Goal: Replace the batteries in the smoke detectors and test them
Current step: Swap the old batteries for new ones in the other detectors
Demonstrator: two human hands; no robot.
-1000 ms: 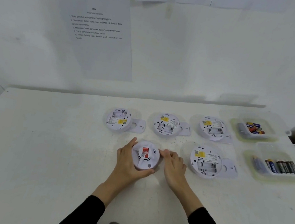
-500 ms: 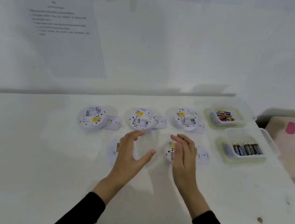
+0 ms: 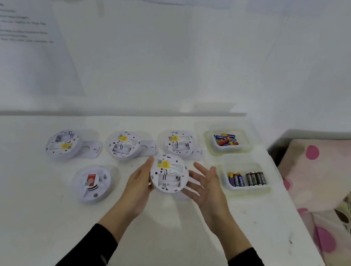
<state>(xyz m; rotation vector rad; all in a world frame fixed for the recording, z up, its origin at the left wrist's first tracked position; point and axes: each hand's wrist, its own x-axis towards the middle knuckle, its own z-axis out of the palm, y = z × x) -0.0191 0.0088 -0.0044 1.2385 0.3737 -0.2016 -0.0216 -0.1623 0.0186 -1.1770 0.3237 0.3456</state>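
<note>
Face-up detector [image 3: 94, 183]: put down, left on bench [image 3: 18, 202]. Open detector [image 3: 169, 174]: newly lifted, compartment empty, held at its edge by left hand [image 3: 139, 186]; right hand [image 3: 206, 187] spread wide alongside. Batteries [image 3: 246, 178] judged due next.

The smoke detector [image 3: 169, 174] is white with a yellow label [image 3: 163, 164]; another detector [image 3: 93, 183] bears a red sticker [image 3: 91, 177]. White bench [image 3: 27, 214]. Far batteries [image 3: 225, 139] are blue and orange, near batteries [image 3: 246, 178] purple, yellow and black. Black sleeves [image 3: 89, 252]; pink-dotted cloth [image 3: 324, 173].

Makeshift workstn: white table [image 3: 16, 212], instr. sheet [image 3: 23, 52] taped on wall [image 3: 179, 56].
</note>
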